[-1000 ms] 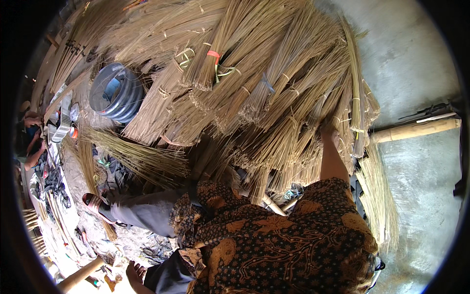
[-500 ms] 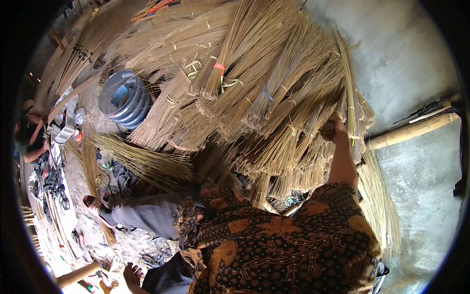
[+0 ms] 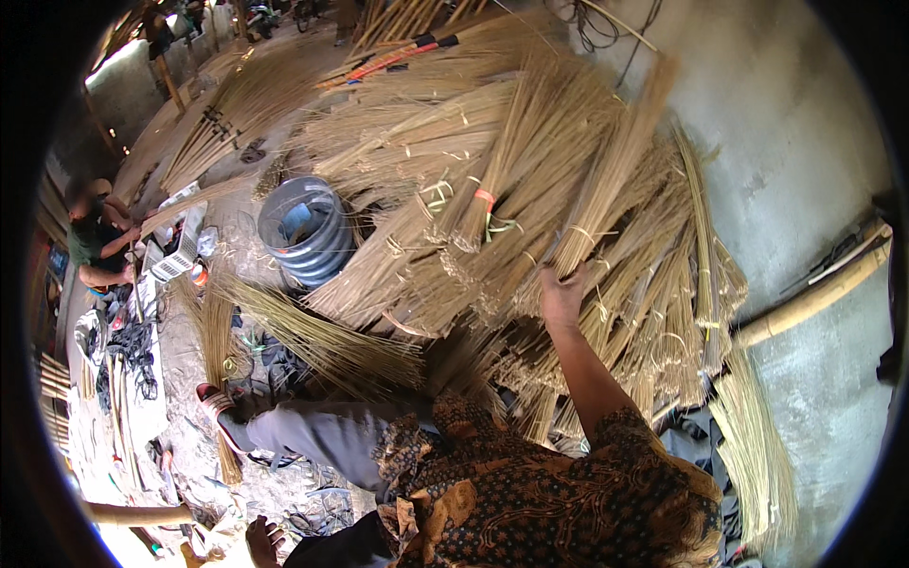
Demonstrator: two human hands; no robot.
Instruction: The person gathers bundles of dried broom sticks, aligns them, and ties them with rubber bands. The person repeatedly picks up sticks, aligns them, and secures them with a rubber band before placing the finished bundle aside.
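Note:
My right hand is closed round the tied butt end of a bundle of thin straw-coloured broom sticks. This bundle is tilted, its loose tips fanning up toward the wall and slightly blurred. Beneath it spreads a big heap of similar bundles, many bound with pale ties and one with a red band. At the lower edge my left hand hangs beside my leg, fingers apart and holding nothing.
A grey ribbed bucket stands left of the heap. Greener sticks lie near my sandalled foot. A co-worker sits far left by a white crate. A bamboo pole runs along the right wall.
My right hand has moved left from the heap's right side, lifting a bundle of broom sticks with it. The view has shifted, showing more of the far left. My left hand stays low.

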